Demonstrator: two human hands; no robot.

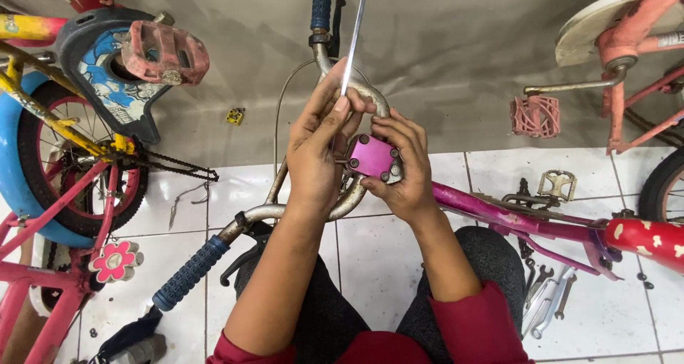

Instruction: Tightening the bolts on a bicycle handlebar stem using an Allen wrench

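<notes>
My left hand (317,147) grips a long thin metal tool (353,40) that points upward from my fingers. My right hand (402,168) holds a magenta stem clamp (372,156) with bolt heads at its corners, pressed against the chrome handlebar (285,209). The handlebar curves from a blue grip (189,273) at lower left up to a second blue grip (321,1) at the top. The bike's magenta frame tube (499,211) runs off to the right across my lap.
A pink and yellow child's bicycle (64,193) with a red pedal (164,50) stands at left. Another pink bicycle (627,43) stands at upper right, its pedal (534,115) sticking out. Wrenches (548,300) and a loose metal pedal (556,184) lie on the white tiled floor (242,186).
</notes>
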